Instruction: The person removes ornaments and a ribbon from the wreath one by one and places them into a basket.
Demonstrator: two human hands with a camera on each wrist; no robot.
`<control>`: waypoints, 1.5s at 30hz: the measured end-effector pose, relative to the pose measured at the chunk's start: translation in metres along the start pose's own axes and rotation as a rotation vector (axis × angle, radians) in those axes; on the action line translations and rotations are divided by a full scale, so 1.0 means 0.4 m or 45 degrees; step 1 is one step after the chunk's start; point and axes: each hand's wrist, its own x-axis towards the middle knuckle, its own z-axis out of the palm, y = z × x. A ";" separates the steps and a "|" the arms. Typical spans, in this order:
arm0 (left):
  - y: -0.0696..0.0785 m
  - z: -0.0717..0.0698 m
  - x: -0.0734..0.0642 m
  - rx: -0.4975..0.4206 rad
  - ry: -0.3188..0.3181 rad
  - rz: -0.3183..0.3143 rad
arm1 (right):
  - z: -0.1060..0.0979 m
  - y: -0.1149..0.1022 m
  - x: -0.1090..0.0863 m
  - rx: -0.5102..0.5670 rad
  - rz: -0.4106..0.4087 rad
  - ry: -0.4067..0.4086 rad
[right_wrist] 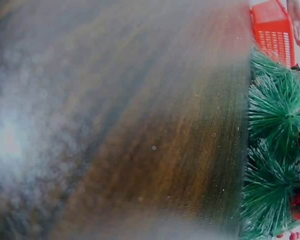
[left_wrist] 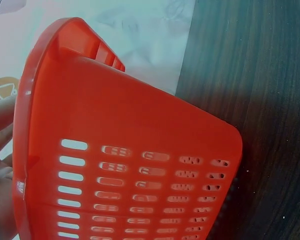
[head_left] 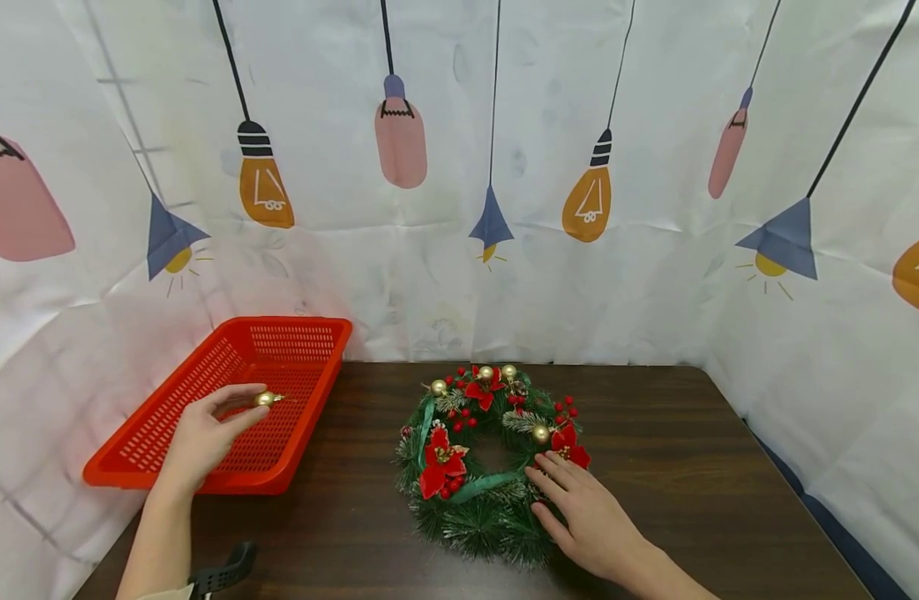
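Over the red plastic basket [head_left: 237,354], my left hand [head_left: 215,425] pinches a small gold bauble [head_left: 265,398] between thumb and fingertips. On the table lies a green Christmas wreath [head_left: 496,529] decorated with red flowers, red berries, gold balls and a green ribbon. My right hand [head_left: 579,508] rests on the wreath's lower right side, its fingers extended near a red flower [head_left: 569,444]. In the left wrist view the basket wall [left_wrist: 125,120] hides most of the left hand [left_wrist: 1,190]. Part of the wreath [right_wrist: 275,115] shows at the edge of the right wrist view.
The dark wood table [head_left: 646,425] bears the basket at the left and the wreath in the middle. A white curtain [head_left: 444,275] printed with lamps and bulbs hangs behind and at both sides. A black band [head_left: 222,572] is on the left wrist.
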 end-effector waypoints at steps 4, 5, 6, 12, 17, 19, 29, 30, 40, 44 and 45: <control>-0.006 0.003 -0.001 0.022 -0.007 -0.007 | -0.001 -0.001 0.000 0.010 -0.004 -0.007; -0.008 0.004 -0.001 0.026 -0.007 -0.005 | -0.002 -0.002 0.000 0.012 -0.003 -0.008; -0.009 0.005 -0.002 0.030 -0.005 -0.003 | -0.002 -0.002 0.001 0.014 -0.003 -0.009; -0.017 0.005 -0.002 0.024 -0.006 0.003 | -0.005 -0.004 0.004 0.012 -0.008 -0.016; -0.019 0.001 -0.003 0.035 -0.014 -0.024 | -0.006 -0.004 0.005 -0.003 -0.010 -0.027; -0.019 0.000 -0.002 0.056 -0.020 -0.018 | -0.006 -0.004 0.005 -0.008 -0.010 -0.031; -0.008 0.008 0.007 0.120 -0.049 0.001 | -0.004 -0.003 0.005 -0.023 -0.013 -0.026; -0.005 0.010 0.010 0.122 -0.055 0.004 | -0.004 -0.003 0.005 -0.023 -0.014 -0.024; 0.050 0.048 0.028 0.050 -0.123 0.074 | -0.008 -0.007 0.003 -0.028 -0.024 -0.011; 0.073 0.070 0.033 -0.009 -0.137 0.108 | -0.008 -0.008 0.003 -0.022 -0.025 -0.013; 0.078 0.076 0.035 -0.020 -0.141 0.117 | -0.007 -0.009 0.003 -0.021 -0.022 -0.015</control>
